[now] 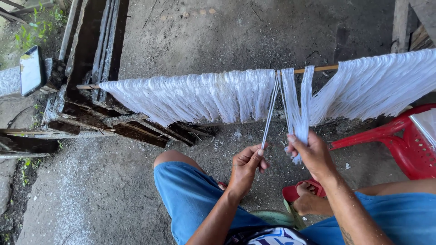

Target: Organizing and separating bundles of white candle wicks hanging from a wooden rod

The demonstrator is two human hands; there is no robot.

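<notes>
Left hand (245, 169) pinches a thin strand (270, 112); right hand (312, 155) grasps a thicker bundle (296, 109), both hanging from the pole (318, 69). Fibre looks light, limp, tangle-prone; grip near lower ends.

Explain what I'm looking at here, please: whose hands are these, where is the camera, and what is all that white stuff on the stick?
The camera sits on a person's head and looks down, so you see their own two hands and their knees in blue shorts. A thin wooden stick runs across, resting at one end on dark timber. White threads hang over it in thick bunches. The left hand pinches a thin strand pulled taut from the stick. The right hand grips a small bunch. Below is a bare concrete floor, with a red plastic chair at the right and a phone at the far left.
</notes>
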